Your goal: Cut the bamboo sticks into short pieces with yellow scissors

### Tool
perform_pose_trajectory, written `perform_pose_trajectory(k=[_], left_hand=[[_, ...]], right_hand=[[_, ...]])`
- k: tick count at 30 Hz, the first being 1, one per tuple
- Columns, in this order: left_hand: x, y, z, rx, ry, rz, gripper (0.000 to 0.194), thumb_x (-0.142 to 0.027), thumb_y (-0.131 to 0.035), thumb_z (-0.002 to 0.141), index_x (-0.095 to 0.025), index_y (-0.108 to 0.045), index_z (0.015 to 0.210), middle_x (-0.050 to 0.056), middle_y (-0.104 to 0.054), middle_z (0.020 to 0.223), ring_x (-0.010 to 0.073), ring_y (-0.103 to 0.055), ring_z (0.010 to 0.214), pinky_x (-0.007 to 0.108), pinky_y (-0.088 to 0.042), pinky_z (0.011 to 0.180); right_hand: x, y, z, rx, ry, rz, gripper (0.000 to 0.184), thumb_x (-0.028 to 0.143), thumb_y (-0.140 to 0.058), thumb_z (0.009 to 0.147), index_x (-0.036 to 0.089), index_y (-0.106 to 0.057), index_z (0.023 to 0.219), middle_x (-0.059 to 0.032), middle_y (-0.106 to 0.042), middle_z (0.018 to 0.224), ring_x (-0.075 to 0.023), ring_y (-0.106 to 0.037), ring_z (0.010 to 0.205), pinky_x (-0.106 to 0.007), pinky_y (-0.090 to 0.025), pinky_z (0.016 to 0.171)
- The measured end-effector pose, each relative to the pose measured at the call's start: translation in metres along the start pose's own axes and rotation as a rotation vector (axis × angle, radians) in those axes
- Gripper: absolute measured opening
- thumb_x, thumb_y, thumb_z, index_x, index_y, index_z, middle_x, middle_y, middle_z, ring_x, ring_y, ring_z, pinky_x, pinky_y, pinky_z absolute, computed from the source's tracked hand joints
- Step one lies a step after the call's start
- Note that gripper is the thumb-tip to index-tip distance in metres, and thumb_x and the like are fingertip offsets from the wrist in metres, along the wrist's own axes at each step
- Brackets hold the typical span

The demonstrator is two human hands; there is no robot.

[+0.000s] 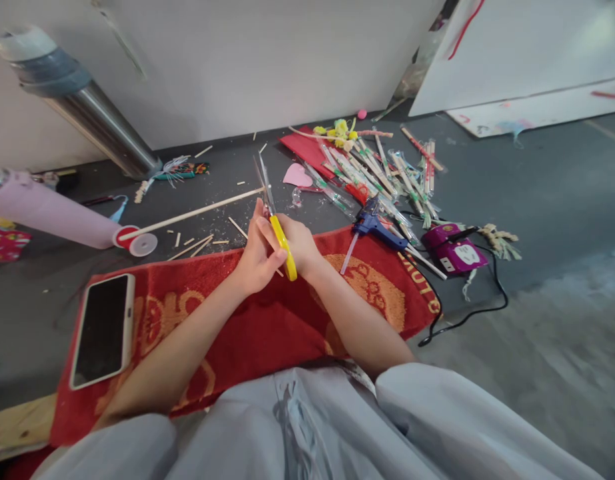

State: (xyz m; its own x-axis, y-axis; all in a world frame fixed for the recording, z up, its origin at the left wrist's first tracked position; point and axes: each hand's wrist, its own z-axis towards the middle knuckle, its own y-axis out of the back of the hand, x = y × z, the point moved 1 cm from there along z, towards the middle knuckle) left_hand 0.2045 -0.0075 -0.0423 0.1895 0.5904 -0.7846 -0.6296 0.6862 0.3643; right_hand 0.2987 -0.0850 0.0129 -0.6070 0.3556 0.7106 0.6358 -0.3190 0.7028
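Note:
A pair of scissors [283,244] with yellow handles points away from me, its blades slightly apart. My right hand [300,241] is closed round the handles. From the other side, my left hand [260,257] presses against the same handles with its fingers bent and its thumb across them; part of its grip is hidden. A long thin wooden stick [197,211] reaches the blades with its right end, just beyond my left fingertips. Its left end lies over a red and white spool [132,241]. Short cut stick pieces [192,247] are scattered on the grey table before my hands.
A red patterned towel [247,327] lies under my forearms, with a phone [103,331] on its left. Wrapped sticks [372,170], a blue glue gun [374,223] and a corded purple box [452,250] are at the right. A steel flask [104,127] and pink bottle [57,207] stand left.

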Motion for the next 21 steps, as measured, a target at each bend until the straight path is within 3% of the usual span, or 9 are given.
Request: perform_pose_trajectory(k=[2, 4, 7, 11, 15, 18, 21], left_hand=[[-0.008, 0.005, 0.004, -0.101, 0.007, 0.061, 0.062, -0.065, -0.039, 0.088, -0.027, -0.033, 0.136, 0.013, -0.04, 0.139, 0.0271, -0.045, 0.126, 0.044, -0.043, 0.101], [-0.018, 0.01, 0.007, -0.229, 0.038, 0.161, 0.041, -0.052, -0.04, 0.093, -0.025, -0.044, 0.123, 0.01, -0.052, 0.12, 0.0206, -0.056, 0.101, 0.037, -0.049, 0.085], [-0.033, 0.017, 0.01, -0.293, -0.05, 0.38, 0.015, -0.031, -0.048, 0.089, -0.022, -0.052, 0.102, 0.005, -0.056, 0.095, 0.017, -0.055, 0.081, 0.034, -0.048, 0.073], [-0.043, 0.028, 0.015, -0.301, -0.225, 0.574, 0.021, -0.016, -0.05, 0.082, -0.024, -0.056, 0.101, 0.008, -0.06, 0.099, 0.0245, -0.056, 0.099, 0.045, -0.042, 0.089], [-0.038, 0.04, 0.02, -0.29, -0.139, 0.631, 0.027, -0.023, -0.047, 0.088, -0.025, -0.057, 0.113, 0.011, -0.059, 0.114, 0.0275, -0.054, 0.112, 0.049, -0.037, 0.101], [-0.03, 0.044, 0.023, -0.243, -0.063, 0.608, 0.024, -0.032, -0.048, 0.09, -0.024, -0.058, 0.11, 0.01, -0.062, 0.111, 0.0259, -0.057, 0.11, 0.045, -0.041, 0.099], [-0.025, 0.047, 0.023, -0.254, -0.047, 0.647, 0.017, -0.035, -0.054, 0.088, -0.023, -0.061, 0.098, 0.007, -0.066, 0.102, 0.0215, -0.062, 0.098, 0.036, -0.049, 0.084]], right_hand=[[-0.003, 0.005, 0.001, -0.046, -0.027, -0.057, 0.053, 0.062, -0.027, 0.094, 0.019, -0.057, 0.097, -0.0096, -0.071, 0.096, -0.0246, -0.067, 0.091, -0.03, -0.045, 0.072], [-0.006, 0.01, 0.002, -0.108, -0.062, -0.134, 0.055, 0.063, -0.028, 0.093, 0.016, -0.056, 0.101, -0.0125, -0.069, 0.1, -0.0263, -0.066, 0.094, -0.032, -0.045, 0.075], [-0.009, 0.016, 0.003, -0.139, -0.105, -0.227, 0.061, 0.066, -0.027, 0.092, 0.013, -0.055, 0.105, -0.0161, -0.068, 0.103, -0.0272, -0.066, 0.093, -0.034, -0.045, 0.076], [-0.006, 0.015, 0.001, -0.09, -0.104, -0.28, 0.065, 0.068, -0.025, 0.091, 0.012, -0.056, 0.106, -0.017, -0.068, 0.102, -0.0276, -0.066, 0.092, -0.034, -0.045, 0.076], [0.002, 0.011, -0.002, -0.051, -0.075, -0.316, 0.065, 0.068, -0.027, 0.091, 0.012, -0.056, 0.11, -0.0166, -0.068, 0.103, -0.028, -0.067, 0.092, -0.035, -0.046, 0.076], [0.004, 0.009, -0.003, -0.025, -0.058, -0.341, 0.066, 0.068, -0.028, 0.091, 0.012, -0.056, 0.113, -0.017, -0.069, 0.103, -0.0286, -0.067, 0.092, -0.035, -0.047, 0.077], [0.004, 0.007, -0.003, 0.013, -0.04, -0.344, 0.067, 0.069, -0.028, 0.09, 0.012, -0.058, 0.111, -0.017, -0.07, 0.102, -0.0296, -0.067, 0.094, -0.036, -0.047, 0.077]])
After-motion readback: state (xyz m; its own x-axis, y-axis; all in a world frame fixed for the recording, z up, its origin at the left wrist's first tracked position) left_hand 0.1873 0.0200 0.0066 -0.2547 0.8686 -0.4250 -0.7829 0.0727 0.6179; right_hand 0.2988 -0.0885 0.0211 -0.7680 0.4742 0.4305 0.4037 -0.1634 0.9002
